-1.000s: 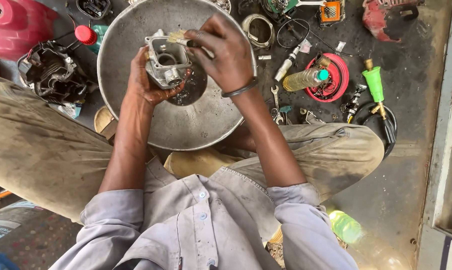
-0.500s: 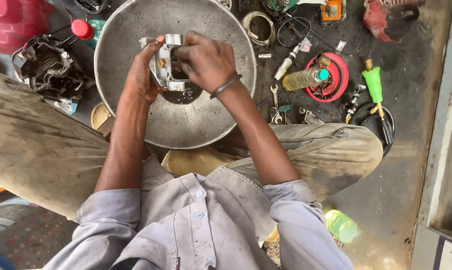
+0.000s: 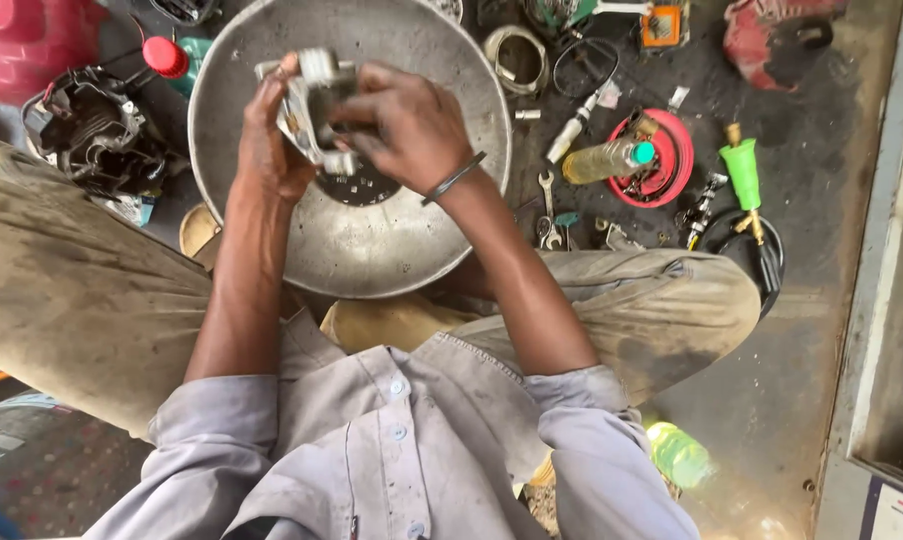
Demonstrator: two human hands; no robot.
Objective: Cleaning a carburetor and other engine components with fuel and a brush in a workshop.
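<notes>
Over a large round metal basin I hold a small grey metal engine part with both hands. My left hand grips it from the left side. My right hand, with a dark band on the wrist, covers its right side with the fingers curled over it. A dark puddle with small bits lies at the basin's bottom, under the part.
A black engine block and red tank lie at the left. At the right are a wrench, a plastic bottle on a red round cover, a green nozzle and a red housing.
Both hands with the metal part have shifted slightly up and left over the basin. My right hand now covers more of the part.
</notes>
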